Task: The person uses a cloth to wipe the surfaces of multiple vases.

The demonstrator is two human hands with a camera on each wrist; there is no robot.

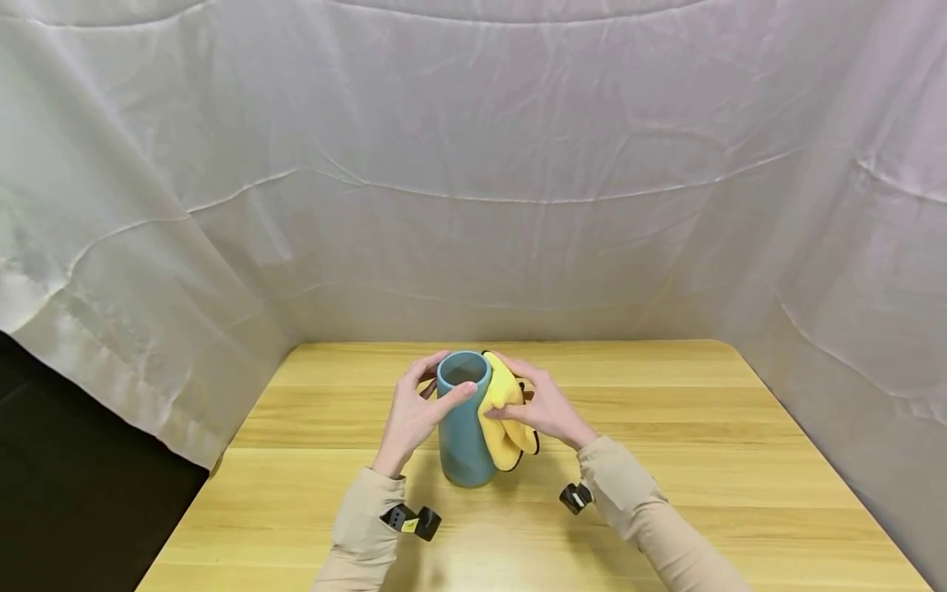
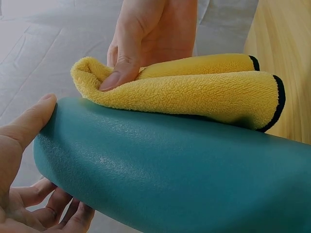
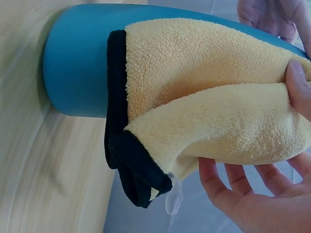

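A blue-green vase [image 1: 464, 448] stands upright on the wooden table, its round mouth facing up. My left hand [image 1: 413, 413] grips it near the top, thumb at the near rim and fingers around the left side; in the left wrist view the thumb lies along the vase's end. My right hand [image 1: 547, 409] holds a folded yellow cloth [image 1: 500, 423] with black edging against the vase's right side. The right wrist view shows the thumb on top of the fluffy cloth [image 3: 209, 63] and the fingers beneath its fold. A small clear tag [image 3: 174, 196] hangs from the black edge.
The light wood table [image 1: 688, 460] carries the vase. Pale grey fabric [image 1: 518, 247] hangs behind it and along both sides. A dark area [image 1: 81, 485] lies beyond the table's left edge. Small black devices [image 1: 410, 521] are strapped at both wrists over beige sleeves.
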